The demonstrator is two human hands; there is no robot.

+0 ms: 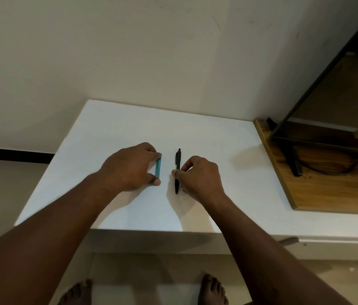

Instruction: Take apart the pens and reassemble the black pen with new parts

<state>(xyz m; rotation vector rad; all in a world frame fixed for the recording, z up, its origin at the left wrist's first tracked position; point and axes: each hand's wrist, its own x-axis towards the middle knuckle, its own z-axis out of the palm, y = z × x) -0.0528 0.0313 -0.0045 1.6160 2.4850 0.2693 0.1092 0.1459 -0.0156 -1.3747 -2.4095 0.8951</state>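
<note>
A blue pen [158, 166] lies lengthwise on the white table [206, 139], near its middle. My left hand [129, 167] spans it, with a fingertip on its far end and the thumb on its near end. A black pen [177, 170] with a clip at its far end lies parallel, just to the right. My right hand [200, 175] pinches the black pen at mid-length between thumb and fingers. Both pens rest on the table surface.
A wooden board [318, 186] sits on the table's right part, carrying a black metal frame [292, 159] and a dark cable. A wall stands right behind the table. Below the front edge my bare feet show on the floor.
</note>
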